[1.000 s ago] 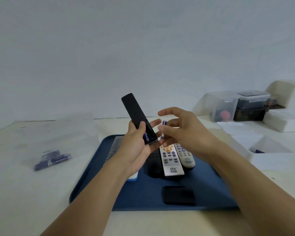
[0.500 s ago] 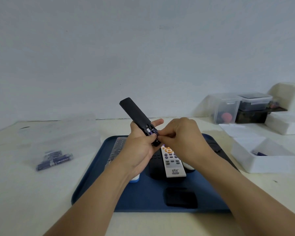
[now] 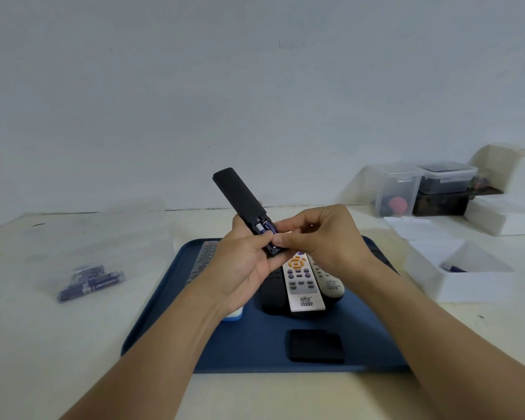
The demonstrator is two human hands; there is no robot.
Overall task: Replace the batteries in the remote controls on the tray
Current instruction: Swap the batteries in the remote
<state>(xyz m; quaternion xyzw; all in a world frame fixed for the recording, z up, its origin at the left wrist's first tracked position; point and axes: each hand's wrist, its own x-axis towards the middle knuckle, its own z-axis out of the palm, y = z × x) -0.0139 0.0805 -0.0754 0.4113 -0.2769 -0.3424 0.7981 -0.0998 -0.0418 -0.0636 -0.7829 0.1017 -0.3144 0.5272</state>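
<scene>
My left hand (image 3: 243,268) holds a slim black remote (image 3: 238,198) tilted up over the blue tray (image 3: 255,350), back side toward me, battery bay uncovered. A purple battery (image 3: 267,228) lies in the bay. My right hand (image 3: 322,237) pinches at the bay's lower end, thumb and forefinger on the battery there. On the tray lie a black remote (image 3: 272,294), a white remote with orange buttons (image 3: 302,283), a grey-white remote (image 3: 331,281) and a black battery cover (image 3: 315,345). A grey remote (image 3: 202,262) shows partly behind my left wrist.
Several purple batteries in a clear bag (image 3: 88,281) lie left of the tray. A white open box (image 3: 461,274) with a battery inside stands to the right. Clear and dark plastic containers (image 3: 419,189) and white boxes (image 3: 503,216) line the back right by the wall.
One second ago my right hand held a battery just off the remote. It has since closed in on the bay, where the battery now sits. The remote has tipped slightly lower.
</scene>
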